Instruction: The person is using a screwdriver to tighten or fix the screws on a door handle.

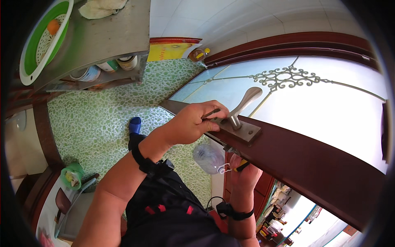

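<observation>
A dark wooden door with a frosted glass panel stands to my right. On its edge is a metal handle plate, with a curved silver lever handle rising from it. My left hand is closed at the far end of the plate, thumb and fingers pressed against it. A slim dark piece shows between those fingers; its kind is unclear. Below, on the door's near side, my right hand is wrapped round a tool with a yellow-and-black handle. Its working end is hidden.
A metal counter at the far left bears a green-and-white basket and a cloth. Tubs sit beneath. A clear plastic jug stands on the pebble-patterned floor. Bottles on shelves show at lower right.
</observation>
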{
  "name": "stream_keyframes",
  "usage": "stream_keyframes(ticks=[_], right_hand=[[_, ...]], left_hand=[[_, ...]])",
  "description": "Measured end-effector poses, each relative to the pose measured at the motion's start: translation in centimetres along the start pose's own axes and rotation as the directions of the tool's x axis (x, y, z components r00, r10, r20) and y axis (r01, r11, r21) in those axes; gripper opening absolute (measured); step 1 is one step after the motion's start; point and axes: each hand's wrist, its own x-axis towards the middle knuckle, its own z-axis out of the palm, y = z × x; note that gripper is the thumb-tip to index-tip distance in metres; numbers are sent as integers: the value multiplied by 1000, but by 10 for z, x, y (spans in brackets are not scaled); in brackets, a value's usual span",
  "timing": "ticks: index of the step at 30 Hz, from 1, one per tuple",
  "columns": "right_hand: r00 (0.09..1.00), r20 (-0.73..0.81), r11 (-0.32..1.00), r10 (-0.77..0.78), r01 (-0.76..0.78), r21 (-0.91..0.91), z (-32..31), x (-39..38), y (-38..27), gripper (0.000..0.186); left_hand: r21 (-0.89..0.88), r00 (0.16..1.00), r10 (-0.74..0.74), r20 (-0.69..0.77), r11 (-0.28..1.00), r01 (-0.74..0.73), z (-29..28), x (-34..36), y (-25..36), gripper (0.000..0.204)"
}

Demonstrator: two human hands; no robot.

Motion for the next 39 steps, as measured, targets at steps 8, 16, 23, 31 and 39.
stream_keyframes(ticks=[8, 16, 23, 31, 39], right_hand=[[999, -15, 1000, 28, -29, -3, 3, -1, -8, 32], [998, 58, 988, -13, 22, -153, 2, 0, -6, 30], [996, -34, 994, 77, -74, 77, 14, -3, -6, 34], [999, -18, 999, 43, -43, -2, 10, -4, -4, 35], [995, -64, 996, 81, -82, -21, -6, -5, 4, 47]], left_hand=[[80, 996, -8, 93, 997, 1, -8, 9, 5, 38], [104, 996, 86, -3, 991, -85, -3, 2, 0, 34], [58, 990, 143, 0, 988, -143, -7, 5, -10, 34], [114, 999, 45, 2, 992, -45, -7, -1, 1, 38], [-45, 996, -78, -53, 996, 75, -11, -10, -23, 43]])
